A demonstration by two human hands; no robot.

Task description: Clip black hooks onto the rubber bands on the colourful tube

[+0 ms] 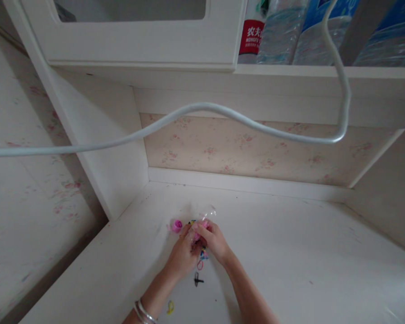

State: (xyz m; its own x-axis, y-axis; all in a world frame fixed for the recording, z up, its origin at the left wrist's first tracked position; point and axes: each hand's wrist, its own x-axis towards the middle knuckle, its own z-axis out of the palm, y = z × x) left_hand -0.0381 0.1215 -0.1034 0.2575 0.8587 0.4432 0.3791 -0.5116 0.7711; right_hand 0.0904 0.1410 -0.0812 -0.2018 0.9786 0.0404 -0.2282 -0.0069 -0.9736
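Note:
My left hand and my right hand meet over the white desktop, both with fingers closed around a clear plastic piece with pink in it. Its rounded transparent end sticks out beyond my fingers; whether it is a bag or a small container I cannot tell. Left of my fingertips lies a small pink rolled item. Small coloured bands lie between my wrists, partly hidden by my hands. Closer to me are a red band, a black item and a yellow band.
A thick white cable hangs across the view above the desk. Overhead, a white cabinet and a shelf hold wrapped water bottles. A side panel bounds the desk at left, beside flowered wallpaper.

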